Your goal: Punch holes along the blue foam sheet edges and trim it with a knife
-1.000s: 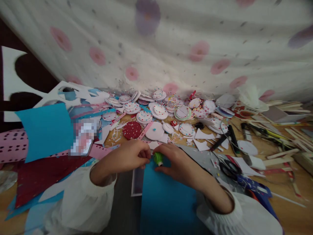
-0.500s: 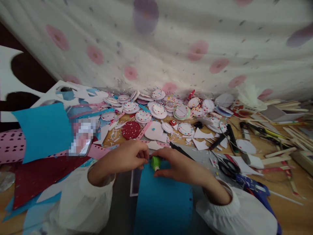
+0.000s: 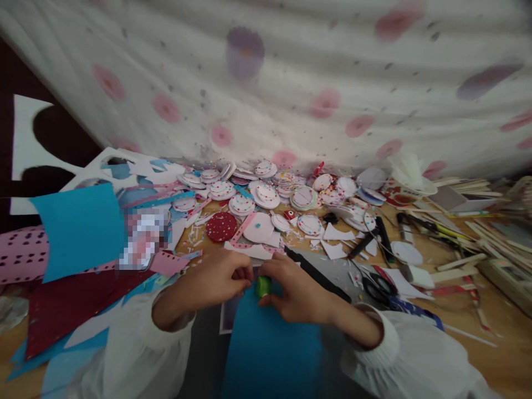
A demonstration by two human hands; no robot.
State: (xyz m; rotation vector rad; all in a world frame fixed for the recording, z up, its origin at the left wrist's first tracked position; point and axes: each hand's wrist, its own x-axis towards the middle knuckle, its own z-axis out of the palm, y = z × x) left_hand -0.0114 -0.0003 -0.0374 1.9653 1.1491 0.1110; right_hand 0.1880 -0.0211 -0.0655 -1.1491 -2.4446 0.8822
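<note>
A blue sheet of paper (image 3: pixel 272 354) lies before me over the dark work surface, its lower part running out of view. My right hand (image 3: pixel 297 291) grips a small green craft punch (image 3: pixel 263 287) at the sheet's far edge, thumb on the near side and fingers over the far side. Just left of it, my left hand (image 3: pixel 222 277) is closed, its fingertips pinched at the sheet's far left corner. The exact contact there is partly hidden by the fingers. A pale-framed piece (image 3: pixel 226 318) shows from under the sheet's left side.
Decorated paper discs (image 3: pixel 266 194) pile up along the curtain (image 3: pixel 291 72). Left are a phone (image 3: pixel 143 244), blue paper (image 3: pixel 83 233) and dark red sheets (image 3: pixel 75 305). On the right lie scissors (image 3: pixel 380 287), a blue glue gun (image 3: pixel 415 311) and wooden sticks (image 3: pixel 461 269).
The view has tilted up and shifted slightly. Both hands stay at the sheet's far edge, the green punch turning a little in my right hand. The sheet's dotted right edge no longer shows clearly.
</note>
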